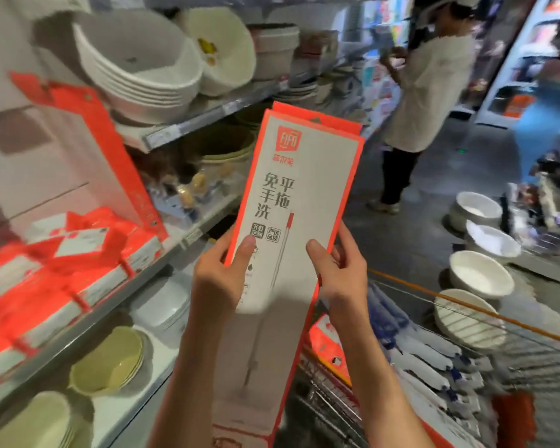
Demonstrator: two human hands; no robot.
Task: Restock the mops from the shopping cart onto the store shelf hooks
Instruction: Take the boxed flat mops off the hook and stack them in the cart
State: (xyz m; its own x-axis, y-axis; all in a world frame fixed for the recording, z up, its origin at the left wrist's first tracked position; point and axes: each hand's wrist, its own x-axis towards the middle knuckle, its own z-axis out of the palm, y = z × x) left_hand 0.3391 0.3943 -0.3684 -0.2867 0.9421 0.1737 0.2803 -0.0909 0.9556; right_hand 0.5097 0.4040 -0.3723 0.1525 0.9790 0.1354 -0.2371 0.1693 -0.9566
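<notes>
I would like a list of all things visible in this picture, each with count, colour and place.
mop box: one, white with orange edges, held upright in the middle
hanging mop boxes: several, orange and white, left shelf
stacked basins: one pile, white, upper shelf
green bowls: one stack, pale green, lower left shelf
floor basins: about four, white, right floor
shopping cart: one, wire, lower right
other person: one, pale top, aisle behind
left hand: grips box's left edge
right hand: grips box's right edge

Upper shelf: stacked pale grey plastic basins [136, 69] — tilted outward.
Lower shelf: nested pale green plastic bowls [109, 362].
Floor, right: row of white round basins [480, 274].
Aisle: a person in a white top [430, 82] — standing well apart.
</notes>
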